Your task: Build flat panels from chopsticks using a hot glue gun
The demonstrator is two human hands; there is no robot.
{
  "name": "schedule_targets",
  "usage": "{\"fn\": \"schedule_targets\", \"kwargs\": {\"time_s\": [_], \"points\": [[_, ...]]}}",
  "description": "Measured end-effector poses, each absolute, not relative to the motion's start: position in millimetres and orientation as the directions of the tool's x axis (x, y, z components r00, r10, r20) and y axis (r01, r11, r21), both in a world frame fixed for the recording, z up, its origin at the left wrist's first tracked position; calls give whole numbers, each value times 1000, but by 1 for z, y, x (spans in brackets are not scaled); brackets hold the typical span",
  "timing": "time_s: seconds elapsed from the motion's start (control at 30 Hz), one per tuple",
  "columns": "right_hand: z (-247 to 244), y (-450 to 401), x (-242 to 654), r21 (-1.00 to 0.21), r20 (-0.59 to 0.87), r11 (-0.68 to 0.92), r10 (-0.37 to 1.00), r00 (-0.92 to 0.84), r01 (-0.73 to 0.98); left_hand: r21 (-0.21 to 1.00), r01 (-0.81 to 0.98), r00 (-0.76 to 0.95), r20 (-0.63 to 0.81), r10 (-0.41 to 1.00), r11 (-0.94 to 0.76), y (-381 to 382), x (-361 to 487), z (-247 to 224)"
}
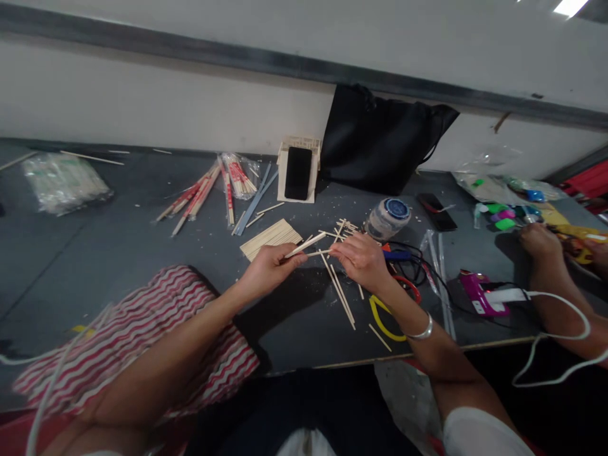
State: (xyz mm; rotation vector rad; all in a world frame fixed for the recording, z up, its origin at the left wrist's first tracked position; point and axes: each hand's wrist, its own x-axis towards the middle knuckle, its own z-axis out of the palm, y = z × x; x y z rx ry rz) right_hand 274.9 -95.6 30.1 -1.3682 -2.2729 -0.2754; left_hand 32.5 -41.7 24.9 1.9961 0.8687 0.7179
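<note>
My left hand is closed in a pinch around thin wooden sticks that point to the right. My right hand has its fingers pressed together at the right end of one of these sticks. Just behind my left hand lies a flat panel of wooden sticks set side by side. Short cut sticks are heaped beyond my right hand, and longer loose sticks lie on the table below it. A clear jar with a blue lid stands behind my right hand.
Left of my arm lies a striped cloth. Wrapped sticks, a phone and a black bag line the back. Yellow-handled pliers and a pink power strip are at right, near another person's hand.
</note>
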Motion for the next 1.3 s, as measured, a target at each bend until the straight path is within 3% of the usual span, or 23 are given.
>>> {"fn": "schedule_targets", "kwargs": {"time_s": [0.27, 0.47, 0.6, 0.7, 0.8, 0.93, 1.07, 1.3], "points": [[24, -98, 270, -79, 517, 470, 773, -367, 879, 877, 281, 599, 158, 785, -391, -43, 37, 27], [29, -92, 292, -85, 538, 326, 811, -232, 942, 884, 292, 560, 150, 815, -364, -49, 35, 36], [36, -90, 306, -205, 561, 312, 814, -150, 928, 983, 132, 572, 30, 820, -129, -45, 32, 43], [32, -88, 304, -170, 486, 322, 850, -205, 931, 994, -3, 628, -87, 774, 114, -44, 31, 44], [22, -86, 302, -130, 397, 323, 883, -249, 937, 969, -77, 663, -124, 738, 233, -44, 32, 42], [14, -83, 308, -97, 333, 287, 912, -240, 953, 941, -122, 706, -141, 694, 316, -45, 32, 39], [14, -82, 311, -79, 369, 274, 901, -227, 959, 919, -136, 742, -154, 653, 370, -44, 31, 37], [23, -86, 300, -246, 489, 344, 852, -190, 906, 921, -133, 729, -159, 665, 367, -47, 36, 37]]}}
